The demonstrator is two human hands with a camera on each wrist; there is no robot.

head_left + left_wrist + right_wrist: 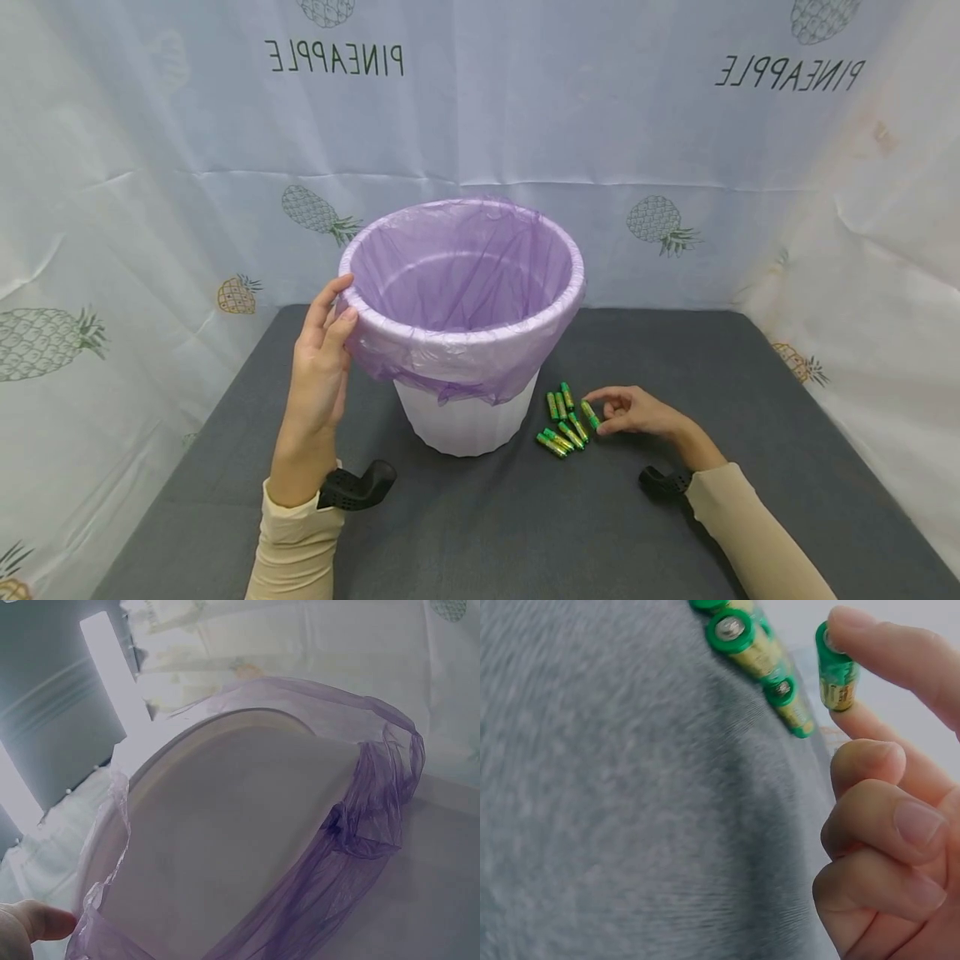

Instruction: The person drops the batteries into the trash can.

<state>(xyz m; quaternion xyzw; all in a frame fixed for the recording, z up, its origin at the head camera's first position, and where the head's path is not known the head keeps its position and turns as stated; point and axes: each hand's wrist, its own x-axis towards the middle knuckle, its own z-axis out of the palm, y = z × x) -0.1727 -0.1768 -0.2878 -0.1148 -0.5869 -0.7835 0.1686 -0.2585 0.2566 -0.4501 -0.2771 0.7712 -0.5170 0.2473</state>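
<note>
Right hand: the right hand pinches one battery between thumb and index fingertip; the other three fingers curl toward the palm, and the right wrist view cuts the hand off at its right edge.
Held battery: the green-and-gold battery is just right of the loose group, near the bin; the fingertips cover its ends, and whether it touches the table cannot be told.
Loose batteries: about seven loose batteries lie between bin and right hand, some touching; they are small in the head view, their print unreadable, and the right wrist view crops them at the top.
Left hand: the left hand touches the rim with thumb and index finger; the remaining fingers are mostly hidden, so whether it grips or merely rests there cannot be told.
Bin: the white bin stands upright on the dark table, its upper outside covered by the bag.
Bag: the translucent purple bag lines the bin and folds over the rim; the left wrist view cuts its folds off below.
Backdrop: the pineapple-print curtain bears mirrored lettering, its uppermost pineapples cropped.
Lights: a glaring light strip shows in the left wrist view, another cut by the left edge.
</note>
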